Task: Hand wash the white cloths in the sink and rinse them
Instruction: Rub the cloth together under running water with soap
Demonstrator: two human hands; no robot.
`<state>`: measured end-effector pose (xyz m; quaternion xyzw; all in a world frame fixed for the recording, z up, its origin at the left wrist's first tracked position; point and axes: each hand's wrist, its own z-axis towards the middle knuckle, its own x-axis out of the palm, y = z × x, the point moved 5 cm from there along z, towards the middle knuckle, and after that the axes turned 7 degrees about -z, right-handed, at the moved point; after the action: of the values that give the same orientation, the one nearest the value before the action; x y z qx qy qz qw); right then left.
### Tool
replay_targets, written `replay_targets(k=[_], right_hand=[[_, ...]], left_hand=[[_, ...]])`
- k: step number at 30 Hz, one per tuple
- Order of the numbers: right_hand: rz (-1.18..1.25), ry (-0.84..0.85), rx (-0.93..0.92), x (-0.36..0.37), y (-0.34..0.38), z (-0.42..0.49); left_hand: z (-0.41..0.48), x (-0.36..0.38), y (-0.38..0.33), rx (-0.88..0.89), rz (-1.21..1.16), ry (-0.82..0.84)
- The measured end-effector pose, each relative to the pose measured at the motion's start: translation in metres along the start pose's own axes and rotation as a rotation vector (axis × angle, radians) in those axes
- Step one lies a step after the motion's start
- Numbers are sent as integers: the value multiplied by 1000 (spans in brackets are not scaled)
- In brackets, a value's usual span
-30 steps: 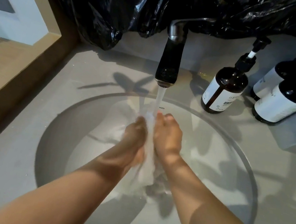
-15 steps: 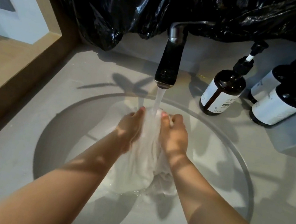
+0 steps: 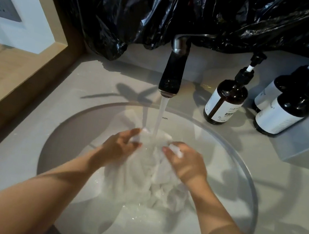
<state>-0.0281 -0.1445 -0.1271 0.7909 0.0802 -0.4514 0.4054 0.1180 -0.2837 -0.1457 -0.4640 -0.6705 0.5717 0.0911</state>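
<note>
The left grip [image 3: 118, 147] and the right grip [image 3: 186, 164] are both low inside the round sink [image 3: 77, 141], side by side, with a small gap between them. Each grip has its fingers curled into the white cloth [image 3: 140, 177]. A bit of the fabric shows between the fingers of the left one, and another bit between the fingers of the right one. The cloth is wet and bunched. It hangs between the two grips, and its lower part lies on the sink bottom, below the wrists. A stream of water [image 3: 160, 115] falls from the dark tap [image 3: 173, 73] just beyond the grips and lands on the cloth in the gap between them. Beyond the right grip and well apart from it, three dark pump bottles [image 3: 225, 102] with white labels stand at the back of the grey tabletop [image 3: 12, 155]. A black plastic sheet [image 3: 167, 7] hangs behind the tap.
</note>
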Motion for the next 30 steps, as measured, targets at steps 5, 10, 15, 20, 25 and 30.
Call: replay_targets(k=[5, 10, 15, 20, 25, 30], right_hand=[[-63, -153, 56, -26, 1, -9], [-461, 190, 6, 29, -2, -11], [-655, 349, -50, 76, -7, -16], [-678, 314, -110, 80, -9, -6], [-641, 310, -129, 79, -11, 5], [-669, 333, -126, 81, -11, 0]], left_hand=[[2, -17, -15, 23, -163, -33], [-3, 22, 14, 245, 728, -55], [-5, 42, 42, 249, 893, 44], [2, 51, 42, 218, 849, 45], [11, 53, 35, 120, 749, 48], [13, 54, 49, 3, 1047, 270]])
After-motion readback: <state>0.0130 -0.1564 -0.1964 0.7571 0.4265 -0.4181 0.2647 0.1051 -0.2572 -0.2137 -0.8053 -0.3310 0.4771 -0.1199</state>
